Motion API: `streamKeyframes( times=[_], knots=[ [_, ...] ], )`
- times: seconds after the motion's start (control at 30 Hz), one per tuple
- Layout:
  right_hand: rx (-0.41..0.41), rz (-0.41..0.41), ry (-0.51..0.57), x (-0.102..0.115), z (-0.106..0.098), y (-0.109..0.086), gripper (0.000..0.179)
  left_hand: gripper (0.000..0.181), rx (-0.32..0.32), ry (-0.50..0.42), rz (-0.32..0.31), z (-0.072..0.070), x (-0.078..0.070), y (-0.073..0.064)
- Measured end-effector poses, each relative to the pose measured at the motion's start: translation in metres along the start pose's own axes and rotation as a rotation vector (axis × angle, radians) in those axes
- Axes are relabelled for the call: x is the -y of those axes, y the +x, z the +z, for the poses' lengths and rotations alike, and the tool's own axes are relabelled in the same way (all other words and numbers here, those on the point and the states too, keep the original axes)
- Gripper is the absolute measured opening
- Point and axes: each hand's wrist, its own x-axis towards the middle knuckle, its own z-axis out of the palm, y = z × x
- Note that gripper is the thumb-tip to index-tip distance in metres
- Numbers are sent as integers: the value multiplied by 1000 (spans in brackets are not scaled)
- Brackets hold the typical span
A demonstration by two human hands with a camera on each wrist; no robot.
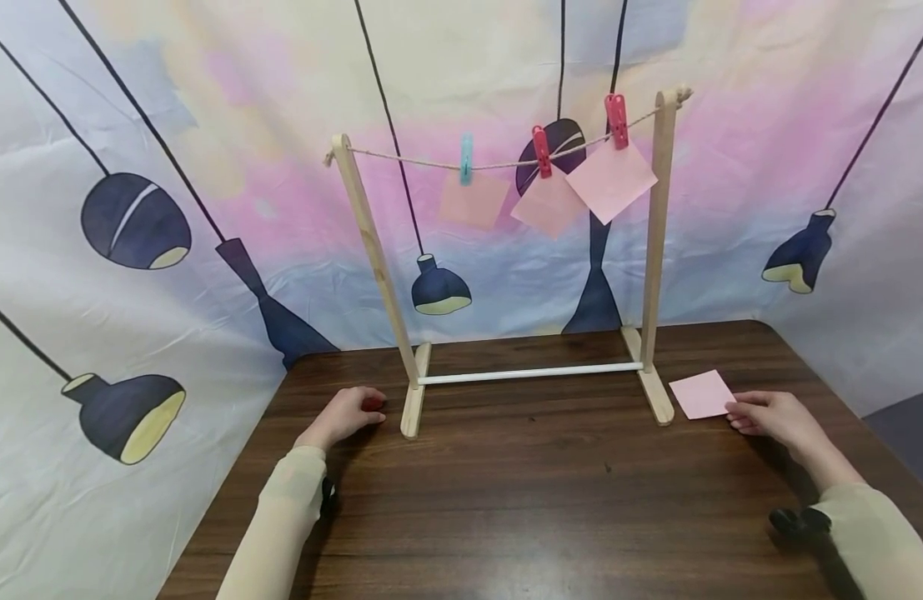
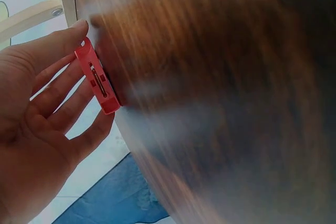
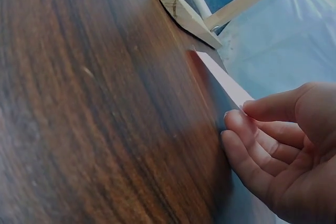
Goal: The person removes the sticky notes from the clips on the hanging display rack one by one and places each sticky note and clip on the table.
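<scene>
At the table's left, my left hand (image 1: 350,414) has thumb and fingers around a red clothespin (image 2: 98,77); in the left wrist view the thumb touches one end and the fingers lie behind it. The clothespin lies at the tabletop. On the right, my right hand (image 1: 778,419) pinches the edge of a pink paper square (image 1: 703,395) between thumb and fingers. In the right wrist view the paper (image 3: 223,80) appears nearly edge-on, slightly above the table. Between the hands stands a wooden frame (image 1: 659,233) with a string (image 1: 416,160).
Pink papers hang from the string under a light-blue clothespin (image 1: 466,158) and two red clothespins (image 1: 542,152). A white rod (image 1: 529,372) joins the frame's feet (image 1: 414,408) on the brown table (image 1: 536,492). Behind hangs a cloth (image 1: 281,108) printed with lamps.
</scene>
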Motion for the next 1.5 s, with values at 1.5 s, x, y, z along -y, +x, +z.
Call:
streamKeyframes(
  times=[1.5],
  knots=[
    [-39,5,27,1,0,-7,43,39,-32,-29,13,-8,10,-9]
  ],
)
